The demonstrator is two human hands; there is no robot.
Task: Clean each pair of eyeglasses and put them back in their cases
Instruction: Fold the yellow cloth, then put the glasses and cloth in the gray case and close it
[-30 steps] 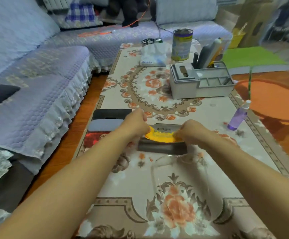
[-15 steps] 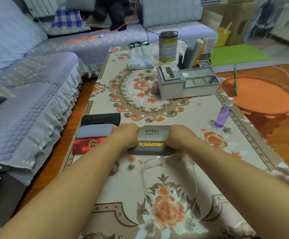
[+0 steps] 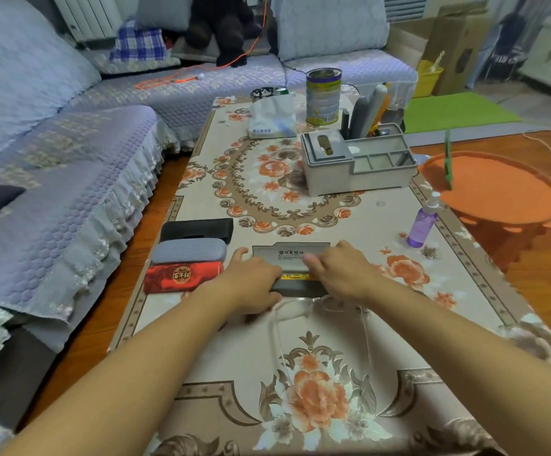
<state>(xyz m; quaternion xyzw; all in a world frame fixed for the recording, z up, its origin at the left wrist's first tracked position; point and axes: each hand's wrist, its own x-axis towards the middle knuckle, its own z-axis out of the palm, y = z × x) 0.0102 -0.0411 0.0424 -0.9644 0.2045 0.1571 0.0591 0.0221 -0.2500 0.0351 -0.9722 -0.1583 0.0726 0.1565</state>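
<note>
**Desk:** Starting at far left?

**Photographer:** Stacked at the left edge of the bench [image 3: 333,218], touching one another: a black case [image 3: 196,229], a grey case [image 3: 189,252], a red case [image 3: 182,277]. All shut.

**Desk:** And the hands?

**Photographer:** Apart, one at each end of a flap case [image 3: 292,255] just right of the stack. Left hand [image 3: 251,284] wrapped over its left end, thumb splayed. Right hand [image 3: 340,271] laid on the flap with bent fingertips; impossible to tell whether pinching or only pressing. Between them, a sliver of yellow cloth [image 3: 297,277] showing under the flap.

**Desk:** Location of the glasses?

**Photographer:** Out of the case. Clear-framed eyeglasses [image 3: 320,307] lying on the bench just on the near side of it, under the right wrist, temples open and pointing back toward the wearer of the camera. Hard to make out against the floral cover.

**Desk:** Risks from here?

**Photographer:** Chiefly crushing or scuffing: easy to drop a wrist or forearm onto that nearly invisible frame, or to drag the case back over the lenses. Also possible to shut the flap on the cloth and leave the case gaping. Less likely, nudging the left-hand stack off the bench edge with an elbow.

**Desk:** Further right?

**Photographer:** A purple spray bottle [image 3: 422,225] upright near the right edge, well apart from the hands; liable to tip with a careless reach.
</note>
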